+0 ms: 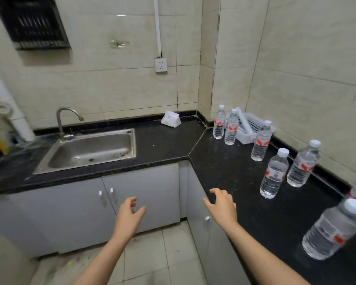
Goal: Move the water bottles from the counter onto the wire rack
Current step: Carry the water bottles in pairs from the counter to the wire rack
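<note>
Several clear water bottles with white caps and red labels stand upright on the black counter (224, 167) along the right wall. The nearest bottle (333, 229) is at the lower right, two more bottles (273, 173) (303, 164) stand mid-counter, and others (261, 140) (219, 125) are farther back. A black wire rack (33, 23) hangs on the wall at top left. My left hand (128, 214) hovers open in front of the cabinet doors. My right hand (222, 206) is open over the counter's front edge, apart from every bottle.
A steel sink (90, 151) with a curved tap (67, 122) sits in the counter's left part. A white plastic basket (249, 128) leans in the corner behind the far bottles. A white tissue pack (171, 119) lies by the back wall. A white pipe (10, 112) runs down at left.
</note>
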A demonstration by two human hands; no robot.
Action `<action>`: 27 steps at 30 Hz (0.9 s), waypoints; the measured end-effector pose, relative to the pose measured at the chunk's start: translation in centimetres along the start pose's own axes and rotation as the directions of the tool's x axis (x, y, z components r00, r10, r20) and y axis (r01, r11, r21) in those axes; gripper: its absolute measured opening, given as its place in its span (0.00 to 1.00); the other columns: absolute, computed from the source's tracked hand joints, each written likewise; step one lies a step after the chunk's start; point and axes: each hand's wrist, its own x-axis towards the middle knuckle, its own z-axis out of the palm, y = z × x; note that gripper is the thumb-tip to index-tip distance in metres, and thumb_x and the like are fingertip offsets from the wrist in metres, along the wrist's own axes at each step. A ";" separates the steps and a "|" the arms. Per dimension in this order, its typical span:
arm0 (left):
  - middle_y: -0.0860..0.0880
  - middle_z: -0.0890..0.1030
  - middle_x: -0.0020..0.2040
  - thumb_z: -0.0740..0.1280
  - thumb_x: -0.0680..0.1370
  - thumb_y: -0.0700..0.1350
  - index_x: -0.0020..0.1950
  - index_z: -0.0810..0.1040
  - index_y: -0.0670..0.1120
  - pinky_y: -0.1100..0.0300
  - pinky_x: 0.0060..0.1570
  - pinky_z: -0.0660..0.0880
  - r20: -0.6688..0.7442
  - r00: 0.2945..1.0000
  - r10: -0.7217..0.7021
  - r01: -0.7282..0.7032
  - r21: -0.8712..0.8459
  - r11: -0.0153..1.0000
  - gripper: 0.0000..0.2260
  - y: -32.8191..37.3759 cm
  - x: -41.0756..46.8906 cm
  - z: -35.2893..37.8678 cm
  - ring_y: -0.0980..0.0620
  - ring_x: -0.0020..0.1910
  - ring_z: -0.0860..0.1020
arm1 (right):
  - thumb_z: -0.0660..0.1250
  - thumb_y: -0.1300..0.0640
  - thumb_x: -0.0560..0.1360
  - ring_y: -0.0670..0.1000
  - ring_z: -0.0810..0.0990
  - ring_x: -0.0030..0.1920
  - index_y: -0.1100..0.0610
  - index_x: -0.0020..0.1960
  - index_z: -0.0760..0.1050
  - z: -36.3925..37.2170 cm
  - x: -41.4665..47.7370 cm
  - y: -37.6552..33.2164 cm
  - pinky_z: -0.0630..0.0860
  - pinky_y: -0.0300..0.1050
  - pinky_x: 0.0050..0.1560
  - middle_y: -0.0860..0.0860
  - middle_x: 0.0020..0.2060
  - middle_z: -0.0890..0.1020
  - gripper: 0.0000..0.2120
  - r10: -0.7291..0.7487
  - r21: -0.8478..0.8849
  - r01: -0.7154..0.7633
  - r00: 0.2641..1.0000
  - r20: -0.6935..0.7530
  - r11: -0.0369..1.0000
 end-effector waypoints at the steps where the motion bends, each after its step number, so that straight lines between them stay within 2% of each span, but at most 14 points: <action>1: 0.38 0.73 0.61 0.66 0.74 0.40 0.64 0.70 0.39 0.51 0.56 0.70 0.000 1.000 -0.016 0.016 -0.006 1.000 0.19 -0.3 1.3 0.3 0.41 0.56 0.74 | 0.61 0.48 0.76 0.53 0.68 0.65 0.54 0.66 0.68 0.6 1.4 -0.3 0.66 0.49 0.63 0.53 0.64 0.72 0.21 0.001 -0.003 -0.001 1.000 0.014 1.000; 5: 0.37 0.72 0.63 0.66 0.75 0.39 0.65 0.69 0.39 0.50 0.57 0.70 0.005 0.998 -0.068 0.068 -0.044 0.997 0.19 -1.3 7.8 1.5 0.40 0.59 0.73 | 0.62 0.48 0.75 0.53 0.69 0.65 0.53 0.66 0.68 3.3 7.0 -1.2 0.66 0.49 0.63 0.53 0.63 0.73 0.21 0.022 -0.026 -0.021 0.998 0.063 0.999; 9: 0.37 0.72 0.63 0.66 0.74 0.39 0.64 0.69 0.38 0.48 0.60 0.69 0.051 0.995 -0.082 0.085 -0.068 0.994 0.19 -1.4 16.6 3.6 0.39 0.60 0.73 | 0.63 0.49 0.75 0.54 0.69 0.65 0.54 0.65 0.68 5.3 13.9 -2.0 0.67 0.49 0.62 0.54 0.63 0.73 0.20 0.078 -0.046 -0.077 0.997 0.028 0.996; 13: 0.37 0.72 0.62 0.66 0.74 0.38 0.65 0.69 0.37 0.51 0.60 0.68 0.148 0.988 -0.043 0.053 -0.066 0.996 0.19 0.4 26.0 6.1 0.39 0.61 0.72 | 0.63 0.49 0.75 0.55 0.68 0.66 0.54 0.65 0.69 6.3 21.1 -3.1 0.67 0.49 0.62 0.54 0.63 0.73 0.21 0.204 -0.016 -0.205 0.978 -0.051 0.979; 17: 0.36 0.74 0.61 0.67 0.74 0.38 0.64 0.70 0.38 0.52 0.56 0.69 0.247 0.969 0.024 -0.017 -0.030 0.999 0.19 3.2 33.8 8.1 0.39 0.56 0.75 | 0.64 0.49 0.75 0.55 0.68 0.65 0.55 0.65 0.69 6.7 25.8 -4.3 0.67 0.49 0.63 0.55 0.62 0.73 0.20 0.345 0.024 -0.345 0.931 -0.118 0.938; 22: 0.38 0.73 0.61 0.66 0.75 0.39 0.65 0.70 0.39 0.54 0.55 0.69 0.393 0.919 0.031 -0.026 -0.018 1.000 0.19 5.2 38.7 12.3 0.41 0.57 0.75 | 0.64 0.50 0.75 0.55 0.67 0.66 0.55 0.65 0.69 7.9 28.4 -3.6 0.67 0.49 0.65 0.55 0.63 0.73 0.21 0.478 0.052 -0.475 0.872 -0.109 0.878; 25: 0.38 0.74 0.60 0.66 0.74 0.37 0.64 0.70 0.38 0.57 0.51 0.68 0.509 0.861 0.015 -0.011 -0.010 1.000 0.19 4.9 38.3 15.9 0.42 0.54 0.75 | 0.65 0.50 0.74 0.56 0.68 0.66 0.56 0.65 0.69 7.8 29.3 -2.0 0.67 0.48 0.64 0.56 0.62 0.73 0.21 0.537 0.075 -0.531 0.835 -0.122 0.844; 27: 0.42 0.73 0.56 0.66 0.74 0.37 0.63 0.70 0.39 0.60 0.49 0.67 0.582 0.813 0.028 -0.039 0.007 0.999 0.18 5.2 37.8 18.1 0.43 0.57 0.75 | 0.66 0.51 0.74 0.57 0.69 0.65 0.57 0.64 0.70 7.3 30.4 -0.6 0.67 0.48 0.63 0.57 0.62 0.74 0.21 0.569 0.105 -0.559 0.810 -0.143 0.822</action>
